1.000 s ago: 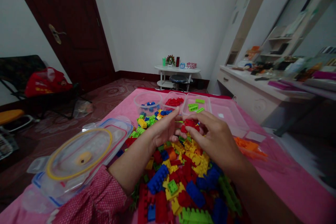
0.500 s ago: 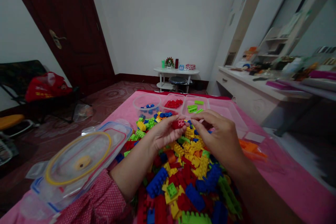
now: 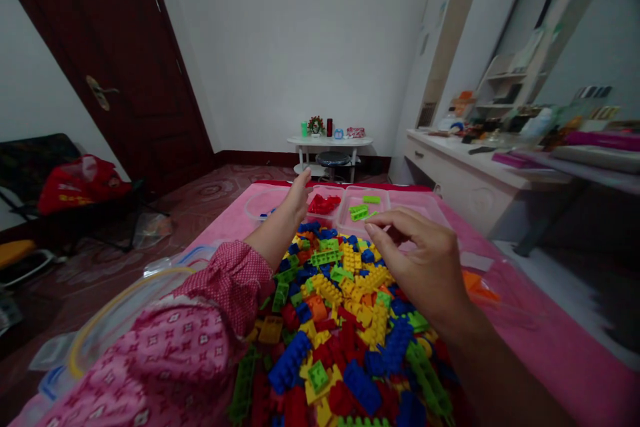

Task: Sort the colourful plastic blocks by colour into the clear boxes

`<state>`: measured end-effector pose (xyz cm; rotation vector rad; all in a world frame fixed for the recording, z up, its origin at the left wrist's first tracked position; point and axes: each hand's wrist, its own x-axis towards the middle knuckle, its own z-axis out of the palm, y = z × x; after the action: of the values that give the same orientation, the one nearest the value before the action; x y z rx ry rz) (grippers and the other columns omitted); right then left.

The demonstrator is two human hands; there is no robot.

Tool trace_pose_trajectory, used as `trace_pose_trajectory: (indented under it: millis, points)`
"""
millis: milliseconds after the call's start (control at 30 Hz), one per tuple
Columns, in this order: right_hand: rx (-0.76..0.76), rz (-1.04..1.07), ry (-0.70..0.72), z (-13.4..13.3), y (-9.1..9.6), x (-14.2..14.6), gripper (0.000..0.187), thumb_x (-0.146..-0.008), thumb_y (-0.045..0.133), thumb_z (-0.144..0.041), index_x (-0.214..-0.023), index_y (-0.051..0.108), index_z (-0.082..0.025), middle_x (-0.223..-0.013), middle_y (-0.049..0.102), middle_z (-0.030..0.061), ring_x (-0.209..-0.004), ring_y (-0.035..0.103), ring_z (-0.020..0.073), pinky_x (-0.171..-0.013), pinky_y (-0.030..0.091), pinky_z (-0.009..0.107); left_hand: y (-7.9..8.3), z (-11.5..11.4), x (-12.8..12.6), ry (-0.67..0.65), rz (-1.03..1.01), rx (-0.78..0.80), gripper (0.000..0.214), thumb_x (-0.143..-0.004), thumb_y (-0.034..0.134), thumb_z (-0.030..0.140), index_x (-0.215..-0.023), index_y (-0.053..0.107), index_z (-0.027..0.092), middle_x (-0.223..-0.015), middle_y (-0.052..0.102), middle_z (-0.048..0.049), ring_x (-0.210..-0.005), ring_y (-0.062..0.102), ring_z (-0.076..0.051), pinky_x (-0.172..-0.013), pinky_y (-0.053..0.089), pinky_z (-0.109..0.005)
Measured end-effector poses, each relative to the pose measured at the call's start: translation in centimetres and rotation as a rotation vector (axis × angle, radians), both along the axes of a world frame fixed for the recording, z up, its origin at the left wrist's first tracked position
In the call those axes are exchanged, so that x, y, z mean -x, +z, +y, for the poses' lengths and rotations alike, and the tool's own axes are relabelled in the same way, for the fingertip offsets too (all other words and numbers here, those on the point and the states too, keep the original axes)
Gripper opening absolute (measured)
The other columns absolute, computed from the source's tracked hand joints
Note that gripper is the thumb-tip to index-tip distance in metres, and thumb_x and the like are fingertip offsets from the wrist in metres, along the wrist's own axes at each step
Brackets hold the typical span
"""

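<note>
My left hand (image 3: 297,201) reaches far forward, seen edge-on beside the red bricks (image 3: 324,204) in a clear plastic compartment. Its fingers look stretched out, with no brick visible in them. My right hand (image 3: 419,250) hovers over the right side of a large heap of toy building bricks (image 3: 345,307). Its thumb and index fingertips are pinched together near the green bricks (image 3: 359,213) in the neighbouring compartment; whatever lies between them, if anything, is hidden. The heap mixes yellow, red, blue and green bricks.
A round clear container (image 3: 253,205) with blue bricks is partly behind my left forearm. Clear lids (image 3: 125,320), one yellow-rimmed, lie on the left. Orange pieces (image 3: 480,285) lie at the right on the pink cloth (image 3: 545,340). A white dresser (image 3: 465,180) stands beyond.
My left hand, which held a red brick near my right hand, has moved forward and left to the red-brick compartment. That brick no longer shows in it. My right hand stays nearly in place.
</note>
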<state>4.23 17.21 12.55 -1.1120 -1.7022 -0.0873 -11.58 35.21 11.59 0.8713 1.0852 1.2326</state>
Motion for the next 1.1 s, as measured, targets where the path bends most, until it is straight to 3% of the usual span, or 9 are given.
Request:
trace_pose_trajectory:
  millis: [67,133,267,433,633,800,1033,1100]
  points:
    - [0.059,-0.011,0.015,0.2,-0.2,0.1,0.012,-0.083,0.056,-0.019,-0.082,0.068,-0.019,-0.075,0.066,0.0013,-0.064,0.056,0.0122,-0.06,0.043,0.025,-0.8,-0.6,0.4,-0.091,0.085,-0.116,0.046,-0.077,0.052,0.054,-0.108,0.06,0.021,-0.129,0.054,-0.0135,-0.128,0.039,-0.03,-0.102,0.029,-0.047]
    - [0.165,-0.047,0.073,0.3,-0.6,0.6,0.013,-0.083,0.056,-0.018,-0.082,0.069,-0.02,-0.076,0.066,0.0006,-0.065,0.057,0.0122,-0.061,0.043,0.025,-1.7,-1.8,0.9,-0.189,0.103,-0.212,0.045,-0.074,0.057,0.05,-0.109,0.062,0.021,-0.129,0.057,-0.0119,-0.126,0.043,-0.029,-0.1,0.032,-0.043]
    - [0.393,-0.221,0.293,-0.3,-2.3,3.0,0.016,-0.081,0.055,-0.012,-0.083,0.068,-0.021,-0.083,0.067,-0.0007,-0.077,0.059,0.0122,-0.07,0.043,0.024,-3.4,-4.9,2.0,-0.294,0.182,-0.311,0.041,-0.069,0.068,0.042,-0.102,0.066,0.017,-0.109,0.068,-0.0116,-0.103,0.06,-0.024,-0.085,0.044,-0.032]
    - [0.473,-0.557,0.53,-1.9,-5.2,6.4,0.026,-0.081,0.051,-0.007,-0.097,0.066,-0.022,-0.095,0.066,0.0013,-0.093,0.057,0.0144,-0.08,0.041,0.024,-4.7,-7.7,3.4,-0.336,0.277,-0.321,0.029,-0.071,0.069,0.037,-0.089,0.07,0.015,-0.087,0.071,-0.0069,-0.078,0.064,-0.016,-0.068,0.046,-0.024]
    - [0.526,-0.723,0.498,-2.2,-6.6,7.5,0.029,-0.087,0.046,-0.013,-0.108,0.062,-0.025,-0.099,0.063,0.0012,-0.082,0.059,0.0148,-0.066,0.039,0.025,-4.6,-8.6,3.8,-0.28,0.302,-0.313,0.017,-0.068,0.066,0.016,-0.085,0.07,0.014,-0.084,0.07,-0.0058,-0.073,0.063,-0.015,-0.066,0.046,-0.024]
    - [0.528,-0.762,0.488,-2.2,-6.8,7.6,0.026,-0.086,0.047,-0.014,-0.105,0.062,-0.024,-0.101,0.061,0.0015,-0.082,0.059,0.0149,-0.065,0.038,0.026,-5.4,-7.9,3.6,-0.306,0.215,-0.345,0.043,-0.055,0.054,-0.005,-0.089,0.069,0.016,-0.091,0.07,-0.0038,-0.079,0.063,-0.014,-0.071,0.047,-0.024]
    - [0.532,-0.771,0.485,-2.4,-6.8,7.7,0.024,-0.085,0.047,-0.013,-0.101,0.063,-0.021,-0.101,0.061,0.0024,-0.082,0.059,0.0152,-0.067,0.039,0.025,-5.3,-8.0,3.5,-0.32,0.204,-0.318,0.054,-0.05,0.05,-0.003,-0.099,0.067,0.015,-0.094,0.069,-0.0069,-0.077,0.062,-0.015,-0.064,0.047,-0.023]
    - [0.532,-0.774,0.486,-2.4,-6.9,7.7,0.024,-0.085,0.047,-0.013,-0.102,0.063,-0.021,-0.101,0.061,0.0023,-0.081,0.059,0.0151,-0.066,0.04,0.026,-5.3,-8.1,3.5,-0.304,0.208,-0.304,0.049,-0.05,0.051,-0.001,-0.093,0.068,0.015,-0.094,0.069,-0.0068,-0.077,0.063,-0.015,-0.064,0.047,-0.023]
